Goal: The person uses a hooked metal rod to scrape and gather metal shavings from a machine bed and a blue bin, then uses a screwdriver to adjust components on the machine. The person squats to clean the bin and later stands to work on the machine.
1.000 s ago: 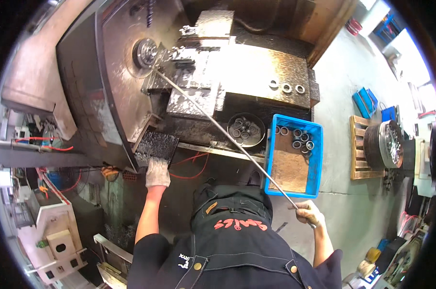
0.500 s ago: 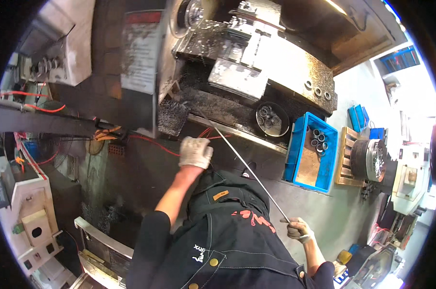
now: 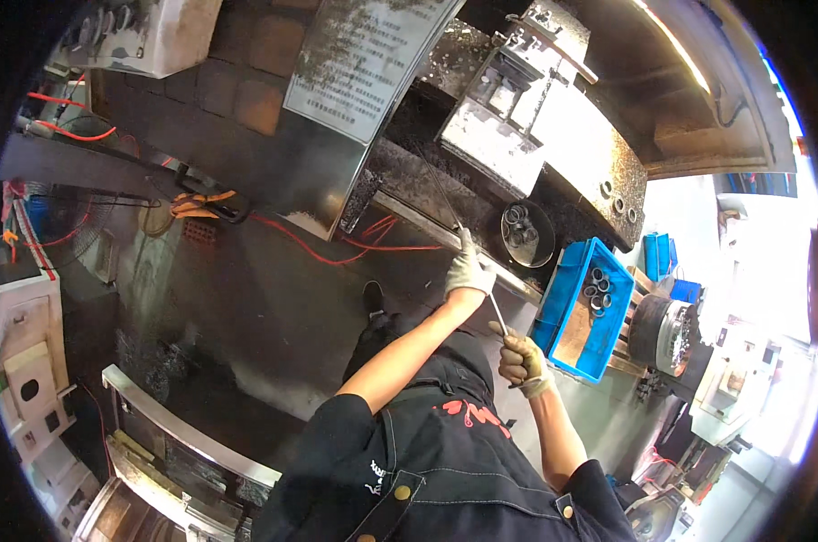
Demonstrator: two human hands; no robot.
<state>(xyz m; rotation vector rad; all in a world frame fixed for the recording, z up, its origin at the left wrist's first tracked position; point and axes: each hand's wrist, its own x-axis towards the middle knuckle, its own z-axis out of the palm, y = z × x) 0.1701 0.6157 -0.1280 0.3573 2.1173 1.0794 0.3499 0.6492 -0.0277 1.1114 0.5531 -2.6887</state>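
A long thin metal rod [image 3: 499, 314] slants from the dark tray of the lathe [image 3: 499, 135] down toward my body. My left hand [image 3: 469, 271], in a pale work glove, is closed around its middle, with the index finger stretched along it. Lower down and to the right, my gloved right hand [image 3: 523, 359] is wrapped round the near end. The rod's far tip is hard to make out against the dark tray. Just right of my left hand, a round pan [image 3: 537, 253] holds several metal rings [image 3: 517, 221].
Right of my hands stands a blue crate [image 3: 553, 291] with several rings [image 3: 597, 289] inside. More rings [image 3: 618, 205] sit on the lathe. A panel with a printed sheet [image 3: 364, 72] juts out at upper left. A red hose [image 3: 323, 260] trails across the floor.
My left hand has moved right and taken hold of the rod's middle. My right hand has risen with the near end. The view has shifted, showing the lathe farther right.
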